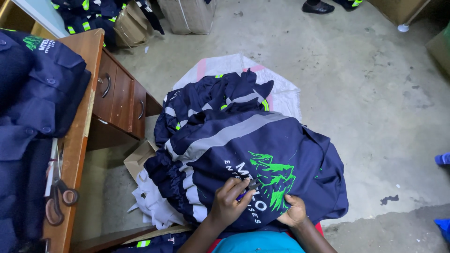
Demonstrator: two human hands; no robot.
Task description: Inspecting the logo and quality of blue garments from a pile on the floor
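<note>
L hand (pixel 228 202) pinching small tool (pixel 247 191) on navy jacket (pixel 262 164), R hand (pixel 294 212) pressing fabric beside: slip risks nicking cloth/finger.

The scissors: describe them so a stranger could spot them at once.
Start at the wooden desk with drawers along the left edge, piled with folded navy garments. Follow its front edge down toward the bottom left corner; the scissors lie there on the bare wood beside the pile. Their brown looped handles set them apart from the dark blue cloth.
</note>
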